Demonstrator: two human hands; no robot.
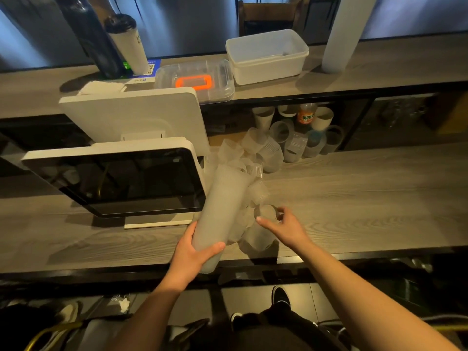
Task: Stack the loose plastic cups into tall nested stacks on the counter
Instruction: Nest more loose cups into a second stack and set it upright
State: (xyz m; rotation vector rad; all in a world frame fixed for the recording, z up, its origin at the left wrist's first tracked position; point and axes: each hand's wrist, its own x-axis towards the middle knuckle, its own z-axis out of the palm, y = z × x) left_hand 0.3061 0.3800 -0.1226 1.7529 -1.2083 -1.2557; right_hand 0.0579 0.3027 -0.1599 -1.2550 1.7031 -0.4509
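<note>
Left hand (pixel 196 249) grips tall nested stack (pixel 222 211) near its base, tilted away. Right hand (pixel 285 228) pinches a loose cup (pixel 267 214) rim just beside the stack. Best lift straight, align mouths, seat fully. More loose cups (pixel 268 153) lie beyond on table (pixel 367 198).

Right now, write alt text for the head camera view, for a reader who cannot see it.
A person's left hand grips a tall nested stack of cups, tilted over a grey wooden counter, while the right hand pinches a loose cup from a scattered pile. A dark touchscreen stands to the left; clear and white plastic containers sit on the raised shelf behind.
</note>
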